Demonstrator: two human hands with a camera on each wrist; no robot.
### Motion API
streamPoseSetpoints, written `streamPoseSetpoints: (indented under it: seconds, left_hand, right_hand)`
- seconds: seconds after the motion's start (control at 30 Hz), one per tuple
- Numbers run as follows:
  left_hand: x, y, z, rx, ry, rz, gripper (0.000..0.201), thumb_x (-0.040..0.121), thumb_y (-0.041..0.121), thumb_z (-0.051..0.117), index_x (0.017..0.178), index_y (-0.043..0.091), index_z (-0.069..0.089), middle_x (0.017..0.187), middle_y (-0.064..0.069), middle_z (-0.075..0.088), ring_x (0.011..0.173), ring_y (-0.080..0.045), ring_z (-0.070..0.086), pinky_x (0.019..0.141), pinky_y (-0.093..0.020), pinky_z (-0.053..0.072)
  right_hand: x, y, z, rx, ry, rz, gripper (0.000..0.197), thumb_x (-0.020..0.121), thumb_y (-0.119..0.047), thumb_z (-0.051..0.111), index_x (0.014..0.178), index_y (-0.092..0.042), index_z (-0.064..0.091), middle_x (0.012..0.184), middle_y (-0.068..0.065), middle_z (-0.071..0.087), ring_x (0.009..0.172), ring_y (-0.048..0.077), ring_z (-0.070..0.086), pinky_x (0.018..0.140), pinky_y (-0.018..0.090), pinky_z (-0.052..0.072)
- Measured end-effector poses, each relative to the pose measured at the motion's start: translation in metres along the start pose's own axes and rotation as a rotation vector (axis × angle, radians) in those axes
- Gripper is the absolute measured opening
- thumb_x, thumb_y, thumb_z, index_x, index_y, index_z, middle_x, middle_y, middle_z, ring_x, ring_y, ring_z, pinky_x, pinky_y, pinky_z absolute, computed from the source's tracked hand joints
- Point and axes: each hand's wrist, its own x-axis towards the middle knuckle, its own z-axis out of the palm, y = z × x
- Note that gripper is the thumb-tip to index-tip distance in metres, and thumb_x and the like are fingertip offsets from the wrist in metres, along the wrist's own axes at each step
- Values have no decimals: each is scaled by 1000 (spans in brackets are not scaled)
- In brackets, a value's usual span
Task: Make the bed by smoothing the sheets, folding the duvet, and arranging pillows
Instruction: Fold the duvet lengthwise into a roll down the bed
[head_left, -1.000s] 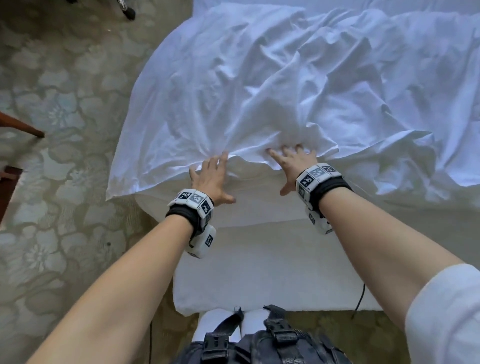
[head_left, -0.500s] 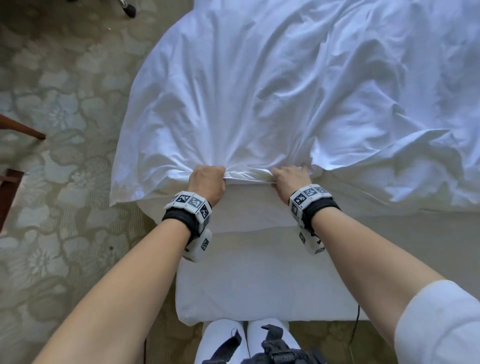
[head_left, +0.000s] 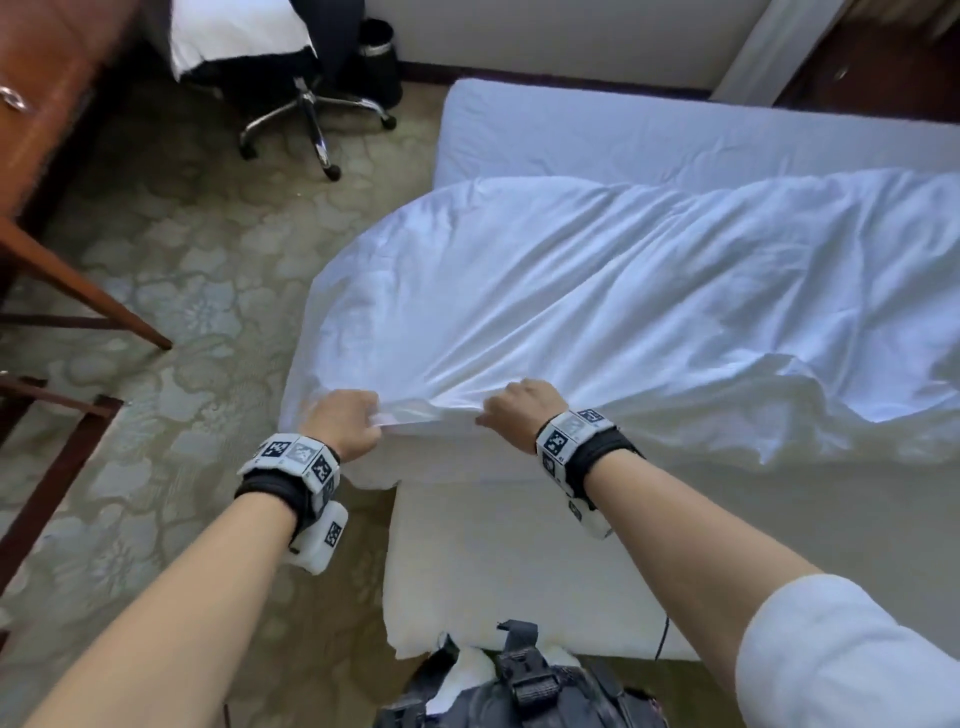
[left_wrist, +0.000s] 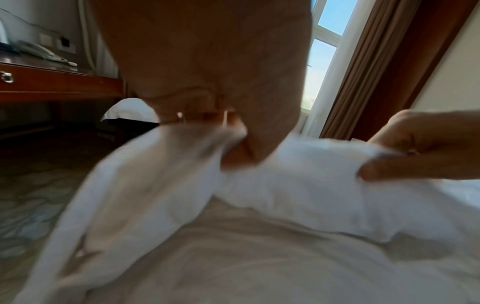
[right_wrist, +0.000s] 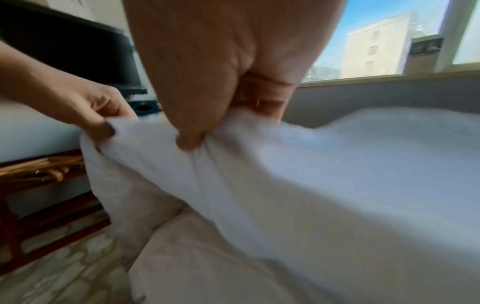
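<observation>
A white duvet (head_left: 597, 291) lies rumpled across the bed, its near edge lifted off the mattress (head_left: 519, 561). My left hand (head_left: 345, 423) grips that edge with curled fingers, and my right hand (head_left: 511, 413) grips it a short span to the right. The stretch of hem between them is pulled taut. In the left wrist view the left hand (left_wrist: 231, 131) bunches the duvet (left_wrist: 298, 181) under the thumb, and the right hand (left_wrist: 405, 156) pinches it. In the right wrist view the right hand (right_wrist: 205, 127) clenches the duvet (right_wrist: 324, 174), with the left hand (right_wrist: 98, 117) beside it.
Bare white sheet (head_left: 597, 130) shows at the far end of the bed. A wheeled office chair (head_left: 311, 104) with a pillow (head_left: 234, 31) on it stands on the patterned carpet at far left. A wooden desk (head_left: 41, 104) lines the left. A window (right_wrist: 389, 41) is beyond the bed.
Both hands went from flat on the duvet to gripping its near edge, then lifted and pulled it. My head has raised, so the far end of the bed and the chair now show.
</observation>
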Motion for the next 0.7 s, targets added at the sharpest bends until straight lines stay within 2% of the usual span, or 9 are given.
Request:
streamPoseSetpoints:
  seconds: [0.07, 0.13, 0.2, 0.27, 0.33, 0.5, 0.57, 0.63, 0.7]
  left_hand:
    - [-19, -5, 19, 128, -158, -36, 41, 82, 28, 62, 121, 28, 53, 130, -1, 55, 123, -24, 52, 98, -37, 39]
    - [-34, -3, 31, 162, -202, -48, 59, 83, 30, 63, 138, 31, 41, 143, 3, 44, 131, -20, 45, 103, -39, 37]
    - [-45, 11, 33, 106, -204, -26, 48, 86, 23, 57, 133, 24, 48, 140, -1, 48, 126, -22, 50, 100, -36, 42]
    - [-55, 29, 27, 56, -217, 11, 31, 86, 20, 54, 116, 20, 59, 124, -5, 60, 112, -24, 58, 95, -34, 47]
    - [-65, 52, 17, 15, -199, 40, 20, 86, 21, 53, 104, 22, 62, 111, -4, 65, 102, -24, 61, 91, -35, 50]
    - [-88, 128, -7, 41, -135, 151, 20, 91, 16, 50, 105, 18, 65, 109, -6, 66, 102, -26, 62, 87, -33, 50]
    - [-96, 165, -12, 74, -106, 198, 23, 93, 15, 47, 106, 16, 65, 110, -4, 65, 103, -25, 61, 84, -30, 48]
    - [-107, 207, -17, 91, -78, 237, 25, 93, 12, 46, 107, 15, 66, 109, -4, 64, 102, -24, 60, 81, -29, 47]
    - [-116, 249, -17, 99, -55, 273, 24, 91, 11, 46, 102, 17, 67, 106, -3, 65, 97, -24, 61, 79, -29, 48]
  right_hand:
    - [-21, 2, 8, 118, -103, 54, 24, 99, -31, 49, 104, -21, 70, 104, 5, 67, 92, 28, 63, 77, 30, 47]
    - [-43, 9, 10, 195, -115, 85, 22, 96, -24, 49, 99, -21, 70, 98, 5, 67, 84, 29, 62, 72, 30, 48]
    - [-66, 20, 8, 213, -86, 115, 24, 96, -20, 46, 98, -17, 69, 95, 7, 67, 80, 28, 60, 68, 30, 47]
    - [-89, 32, 6, 221, -64, 159, 25, 95, -20, 46, 100, -16, 71, 99, 8, 69, 83, 29, 63, 69, 29, 47]
    - [-117, 49, 4, 238, -61, 218, 25, 94, -21, 48, 99, -16, 72, 100, 8, 69, 89, 31, 66, 70, 28, 48]
    - [-188, 100, 2, 327, 0, 370, 20, 88, -25, 52, 92, -23, 71, 103, 6, 70, 93, 30, 66, 79, 34, 54]
    - [-223, 122, 0, 363, 45, 410, 20, 88, -24, 53, 93, -25, 72, 107, 6, 69, 97, 29, 66, 82, 32, 53]
    - [-259, 145, -3, 397, 84, 425, 21, 91, -19, 53, 97, -19, 73, 105, 8, 71, 99, 28, 66, 83, 29, 51]
    - [-295, 174, -2, 424, 128, 444, 19, 92, -16, 52, 91, -20, 70, 101, 10, 72, 96, 28, 68, 83, 30, 53]
